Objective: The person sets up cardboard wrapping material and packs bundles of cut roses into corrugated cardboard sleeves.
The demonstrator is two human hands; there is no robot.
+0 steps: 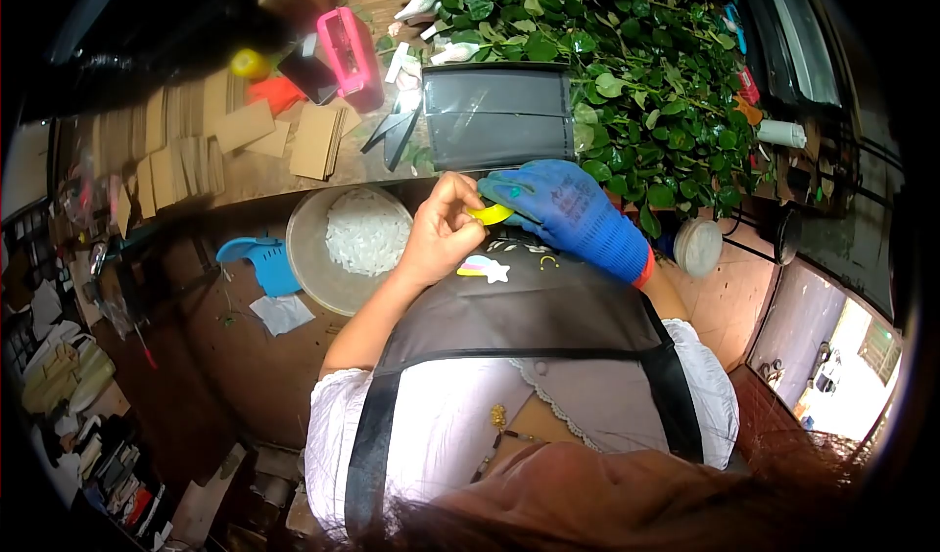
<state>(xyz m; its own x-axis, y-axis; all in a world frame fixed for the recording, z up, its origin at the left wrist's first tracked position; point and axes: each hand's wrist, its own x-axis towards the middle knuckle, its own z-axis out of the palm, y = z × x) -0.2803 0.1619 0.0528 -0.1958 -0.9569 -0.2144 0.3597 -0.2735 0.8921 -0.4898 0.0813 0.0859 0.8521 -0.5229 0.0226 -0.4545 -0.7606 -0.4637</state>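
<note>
Between the two hands, just above the dark apron, sits a curved yellow strip (490, 215). The bare left hand (446, 224) has its grip drawn tight, thumb and fingertips pinching one end; the right hand (566, 205), in a blue glove, curls over the other end, but its fingertips are tucked out of sight, so I cannot tell how firmly that grip closes. Left of the bare hand, below the edge of the bench (392, 167), a round grey bowl (310, 244) holds a heap of small white pieces (370, 229), with a blue plastic scoop (269, 264) just beside it. To the right, a round white tub (698, 247) stands near the gloved wrist; whether its pale top is a lid or contents is unclear. On the bench lie a dark rectangular sheet (499, 116), scissors (397, 133) and stacked cardboard pieces (315, 143), near a pink container (362, 80) whose inside is hard to make out. Leafy stems (646, 112) pile up beyond, cut off at the top edge.
</note>
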